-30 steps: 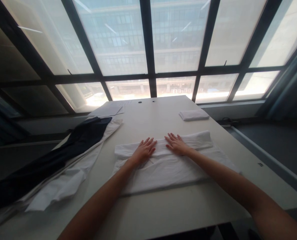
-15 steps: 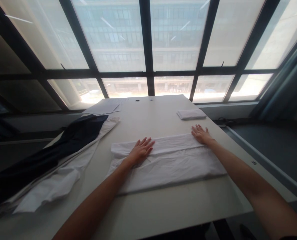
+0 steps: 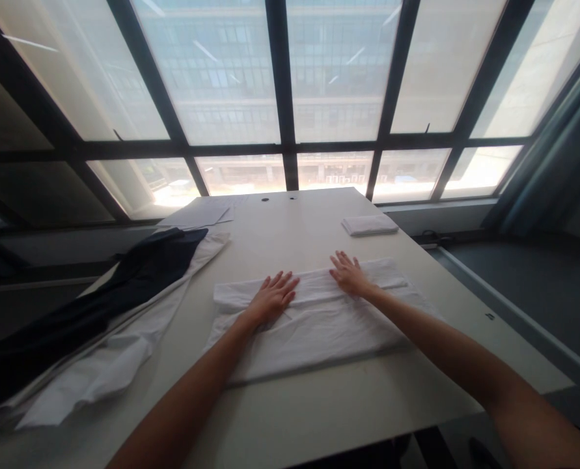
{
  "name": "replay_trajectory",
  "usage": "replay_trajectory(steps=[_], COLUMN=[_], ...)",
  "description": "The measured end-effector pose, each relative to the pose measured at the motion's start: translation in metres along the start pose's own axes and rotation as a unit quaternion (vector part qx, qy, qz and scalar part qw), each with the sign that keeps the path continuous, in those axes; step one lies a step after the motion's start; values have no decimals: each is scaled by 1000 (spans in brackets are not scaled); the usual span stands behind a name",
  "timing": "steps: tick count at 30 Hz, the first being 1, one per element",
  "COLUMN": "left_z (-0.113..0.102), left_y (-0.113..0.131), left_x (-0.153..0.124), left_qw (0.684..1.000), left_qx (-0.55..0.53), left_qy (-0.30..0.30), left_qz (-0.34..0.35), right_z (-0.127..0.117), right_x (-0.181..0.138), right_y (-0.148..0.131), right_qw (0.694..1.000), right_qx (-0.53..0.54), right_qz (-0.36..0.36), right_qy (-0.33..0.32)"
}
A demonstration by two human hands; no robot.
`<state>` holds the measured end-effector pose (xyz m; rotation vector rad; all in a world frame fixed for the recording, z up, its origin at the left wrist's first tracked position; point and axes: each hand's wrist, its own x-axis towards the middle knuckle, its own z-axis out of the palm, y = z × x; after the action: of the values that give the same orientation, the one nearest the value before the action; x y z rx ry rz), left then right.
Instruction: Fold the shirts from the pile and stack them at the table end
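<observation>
A white garment (image 3: 319, 326) lies folded into a wide band across the middle of a pale table (image 3: 319, 417). My left hand (image 3: 271, 297) rests flat on its upper fold, left of centre, fingers spread. My right hand (image 3: 349, 274) lies flat on the same fold, right of centre, fingers stretched out. Both hands are open and hold nothing.
A small folded white cloth (image 3: 369, 225) sits at the far right of the table. A dark navy garment (image 3: 124, 286) lies over white fabric (image 3: 99, 371) along the left edge. Sheets of paper (image 3: 196, 213) lie at the far left. Large windows (image 3: 280, 85) stand behind the table.
My right hand slid out along the fold to the garment's right end, then came back toward the centre. My left hand stayed pressed on the fold.
</observation>
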<state>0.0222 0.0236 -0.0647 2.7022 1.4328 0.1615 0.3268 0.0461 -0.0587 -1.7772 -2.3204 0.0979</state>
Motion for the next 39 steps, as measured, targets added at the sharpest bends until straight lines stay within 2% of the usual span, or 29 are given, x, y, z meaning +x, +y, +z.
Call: replay_trajectory(steps=[2,4,6,9,13,16,20,23,27,29,33,35,37,39], left_z=[-2,-4,-6,-7,-8,-12,-20,-23,-26,-32,-45,-49,-48,-45], left_y=[2,4,6,11,10,-9,-57,-89,-110,-113,-113,-110,-106,-102], left_x=[-1,-2,-4,-5,-6,-16,-47,-71,-88,-90,-91,-91,-91,-92], left_qw=[1000,1000,1000,1000,999,998,988,979,972,956,903,904,919,925], left_qx=[1,0,-3,-8,-20,-21,1,-4,-84,-154,-247,-240,-202,-149], left_qy=[-2,-8,-17,-25,-17,-18,-36,-27,17,77,222,237,220,198], left_qz=[-2,-8,-14,-17,-23,-55,-148,-202,-221,-236,-271,-261,-259,-288], right_z=[9,13,14,13,12,12,14,17,19,19,20,21,23,23], right_x=[1,0,-2,-5,-11,-16,-18,-17,-16,-16,-16,-16,-16,-15], right_y=[-18,-17,-1,38,84,102,111,112,113,114,114,113,113,116], right_qw=[999,998,998,997,995,993,992,991,992,992,989,988,987,986], right_qx=[10,0,-27,-77,-72,-65,-67,-66,-60,-55,-49,-46,-45,-41], right_qz=[-40,-48,-36,11,66,98,110,112,110,115,133,142,146,146], right_qy=[-28,-43,-41,-22,-3,1,-2,5,16,20,33,43,56,73])
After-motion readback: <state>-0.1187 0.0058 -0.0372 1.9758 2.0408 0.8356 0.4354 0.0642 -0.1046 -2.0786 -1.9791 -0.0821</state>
